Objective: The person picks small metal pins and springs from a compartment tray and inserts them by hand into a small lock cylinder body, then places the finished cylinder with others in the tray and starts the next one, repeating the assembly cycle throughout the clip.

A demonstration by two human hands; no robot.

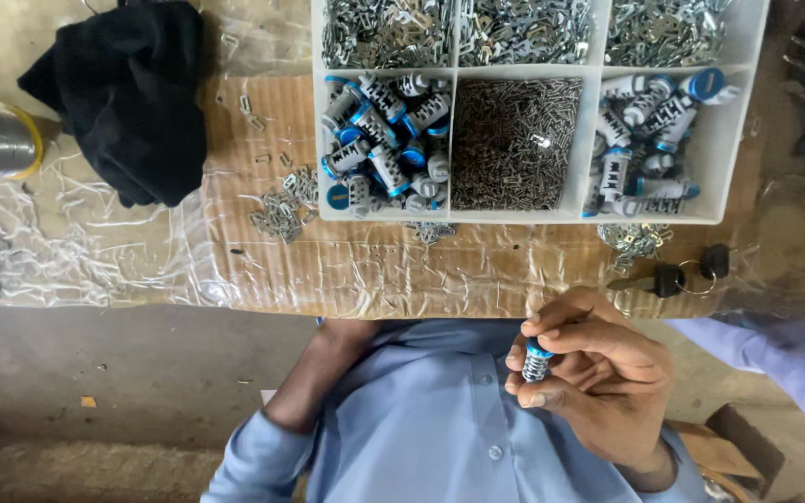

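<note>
**A:** Cylinder (537, 362) with the blue cap and ribbed metal body is below the surface's (375, 270) near edge, close to the shirt. The right hand (598, 373) has it pinched upright between curled fingertips and thumb. Looks like the fit-or-check stage to me.

**B:** Agreed. The left hand is hidden past the forearm (314, 382), so can't tell its state. Anything next needs a fine pinch, since the thin dark pins (514, 140) in the white tray (454, 70) are tiny and slippery.
</note>
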